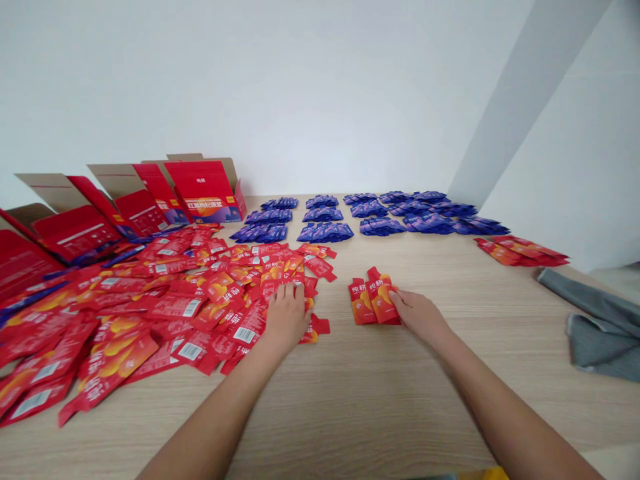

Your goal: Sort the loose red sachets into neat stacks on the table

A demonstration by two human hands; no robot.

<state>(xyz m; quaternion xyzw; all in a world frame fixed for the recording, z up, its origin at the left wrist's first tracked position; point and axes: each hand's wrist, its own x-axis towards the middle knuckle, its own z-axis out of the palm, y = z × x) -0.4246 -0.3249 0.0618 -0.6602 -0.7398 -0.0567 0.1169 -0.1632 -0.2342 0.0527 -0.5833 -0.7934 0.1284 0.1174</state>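
At the middle of the bench, with twelve o'clock toward the wall, the person's right hand lies palm down, its forearm reaching in from four o'clock. That grip is clamped on the right edge of the red packets, two of which I can see side by side and overlapping; the thumb rests on top, and the other fingers are mostly hidden. From eight o'clock the other forearm comes in, and the left hand arches over the near side of the heap, knuckles up and fingers bent down among the packets. Whether that grip is closed on one, I can't tell from here.

The bench is pale with a fine wood grain, and the wall behind it is plain and whitish, crossed by a slanting grey band toward one o'clock. Blue packets stand in low overlapping rows from eleven round to one. Toward half past two, more red packets lie in a neat fan, and a grey cloth, soft and woven-looking, sits folded at three.

The heap sprawls toward nine, flat and glossy, printed red and orange, many pieces showing white barcodes. Beyond it, at ten, red cartons gape open, brown board inside their raised flaps.
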